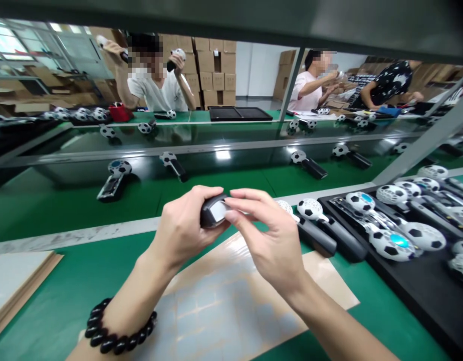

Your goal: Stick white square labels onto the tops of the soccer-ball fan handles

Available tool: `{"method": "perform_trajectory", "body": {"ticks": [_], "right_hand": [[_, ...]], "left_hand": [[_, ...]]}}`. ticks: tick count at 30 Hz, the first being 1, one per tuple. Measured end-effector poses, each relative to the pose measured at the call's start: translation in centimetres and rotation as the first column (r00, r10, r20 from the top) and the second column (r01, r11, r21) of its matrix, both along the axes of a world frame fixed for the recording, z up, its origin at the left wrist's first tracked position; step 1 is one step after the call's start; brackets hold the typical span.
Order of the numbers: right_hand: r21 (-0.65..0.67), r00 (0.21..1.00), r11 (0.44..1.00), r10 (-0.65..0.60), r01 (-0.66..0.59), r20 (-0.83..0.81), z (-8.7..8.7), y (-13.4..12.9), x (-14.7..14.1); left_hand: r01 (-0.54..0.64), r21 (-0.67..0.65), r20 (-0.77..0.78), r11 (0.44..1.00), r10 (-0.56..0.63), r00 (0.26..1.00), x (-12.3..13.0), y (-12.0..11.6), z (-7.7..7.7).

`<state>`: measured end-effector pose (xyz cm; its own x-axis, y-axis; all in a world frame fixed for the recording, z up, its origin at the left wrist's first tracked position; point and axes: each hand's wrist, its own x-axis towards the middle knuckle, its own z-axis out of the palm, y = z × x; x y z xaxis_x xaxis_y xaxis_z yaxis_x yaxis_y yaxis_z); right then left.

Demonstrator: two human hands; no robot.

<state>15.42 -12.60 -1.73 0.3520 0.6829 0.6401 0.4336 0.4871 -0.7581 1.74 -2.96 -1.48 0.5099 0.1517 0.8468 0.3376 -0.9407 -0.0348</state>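
Observation:
My left hand [184, 220] is wrapped around a black handheld device [206, 215], holding it up over the bench. A pale grey sticker [218, 210] shows on the face of the device that points toward me. My right hand [272, 230] has its thumb and fingertips pinched at the right edge of this sticker. The far end of the device is hidden behind my fingers. Below both hands lies a tan backing sheet [321, 276] bearing rows of pale grey stickers.
At right, a black tray [400, 296] holds several football-headed devices; two more lie beside it. A stack of sheets [21, 281] sits at left. Beyond a pale rail, a green conveyor [231, 175] carries similar devices. Co-workers sit across it, and a metal post [423, 140] slants at right.

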Motion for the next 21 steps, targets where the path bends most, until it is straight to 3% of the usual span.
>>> {"method": "perform_trajectory", "body": {"ticks": [2, 4, 8, 10, 11, 13, 15, 17, 21], "right_hand": [[-0.041, 0.999, 0.999, -0.017, 0.015, -0.037, 0.2, 0.1, 0.0], [-0.046, 0.997, 0.997, -0.06, 0.062, 0.046, 0.6, -0.1, 0.1], [0.18, 0.932, 0.97, -0.213, 0.165, 0.293, 2.4, -2.2, 0.2], [0.204, 0.955, 0.964, -0.212, 0.17, 0.209, 3.6, -3.4, 0.6], [0.139, 0.98, 0.98, -0.16, 0.143, 0.119, 4.1, -3.8, 0.9], [-0.085, 0.992, 0.996, 0.016, -0.026, -0.124, 4.8, -3.9, 1.5], [-0.272, 0.911, 0.913, 0.195, -0.304, -0.362, 4.9, -3.4, 1.9], [-0.338, 0.807, 0.81, 0.255, -0.479, -0.532, 4.8, -2.8, 2.1], [-0.351, 0.708, 0.726, 0.259, -0.591, -0.656, 4.4, -2.3, 1.6]], "left_hand": [[0.02, 0.01, -0.011, 1.0, -0.02, 1.0, 0.3, -0.2, -0.1], [0.053, 0.002, -0.02, 0.999, -0.052, 0.998, 0.4, -0.1, -0.3], [-0.004, -0.169, 0.016, 0.986, 0.006, 1.0, -0.2, 0.8, -0.6], [-0.076, -0.249, 0.03, 0.966, 0.086, 0.996, -0.9, 1.4, -0.6], [-0.084, -0.267, 0.026, 0.96, 0.095, 0.995, -1.2, 1.5, -0.5], [-0.017, -0.269, -0.002, 0.963, 0.017, 1.0, -1.6, 1.3, -0.2], [0.106, -0.254, -0.035, 0.961, -0.119, 0.992, -1.5, 0.5, 0.3], [0.2, -0.247, -0.055, 0.948, -0.219, 0.974, -1.3, -0.4, 0.9], [0.238, -0.252, -0.086, 0.938, -0.267, 0.96, -0.9, -1.5, 1.7]]}}
